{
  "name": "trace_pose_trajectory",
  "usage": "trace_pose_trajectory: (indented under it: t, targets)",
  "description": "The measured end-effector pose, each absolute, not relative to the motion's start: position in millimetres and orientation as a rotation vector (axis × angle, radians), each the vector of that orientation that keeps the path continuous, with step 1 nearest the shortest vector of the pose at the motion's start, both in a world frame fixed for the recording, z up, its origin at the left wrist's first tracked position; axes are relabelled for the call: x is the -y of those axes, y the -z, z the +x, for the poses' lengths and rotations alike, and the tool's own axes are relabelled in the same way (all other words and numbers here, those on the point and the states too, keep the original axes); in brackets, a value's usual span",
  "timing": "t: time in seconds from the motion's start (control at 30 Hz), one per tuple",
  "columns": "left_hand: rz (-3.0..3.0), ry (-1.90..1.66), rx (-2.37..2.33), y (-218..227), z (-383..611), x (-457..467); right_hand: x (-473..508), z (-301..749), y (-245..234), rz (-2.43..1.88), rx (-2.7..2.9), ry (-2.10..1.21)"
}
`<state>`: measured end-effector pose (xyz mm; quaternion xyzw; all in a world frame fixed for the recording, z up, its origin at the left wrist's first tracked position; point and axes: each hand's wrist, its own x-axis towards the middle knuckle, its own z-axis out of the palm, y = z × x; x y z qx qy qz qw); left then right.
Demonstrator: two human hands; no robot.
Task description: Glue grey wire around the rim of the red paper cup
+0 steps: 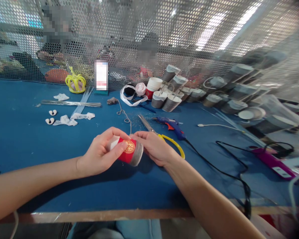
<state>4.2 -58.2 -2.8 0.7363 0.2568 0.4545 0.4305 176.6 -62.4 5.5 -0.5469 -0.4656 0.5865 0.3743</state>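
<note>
My left hand (102,151) is closed around a red paper cup (126,151) with a gold emblem, tilted on its side above the table. Grey yarn (137,154) wraps the cup's wide end in a band. At that end my right hand (154,146) pinches the yarn close to the cup, its fingertips partly hidden. From there the strand runs back over the table to a small grey bundle of yarn (112,101). Scissors with yellow handles (174,143) lie just behind my right hand, partly covered by it. Beyond them rests a blue glue gun (170,125).
Several grey-wrapped cups (171,103) stand at the back right, near a white ribbon (129,99). A phone (101,75) leans against the perforated screen beside a yellow crown-shaped piece (75,83). Thin wires (71,103) and white scraps lie left. A purple power strip (274,162) sits right.
</note>
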Motion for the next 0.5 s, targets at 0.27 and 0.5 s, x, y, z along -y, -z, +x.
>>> trace_pose_trajectory:
  t: [0.27,0.5]
  targets:
    - [1.306,-1.077,-0.892,-1,12,36,62,186,-13,-1.509,1.508,-0.915]
    - [1.336,-0.984,-0.922,-1,13,38,69,174,-11,-1.448,1.623,-0.987]
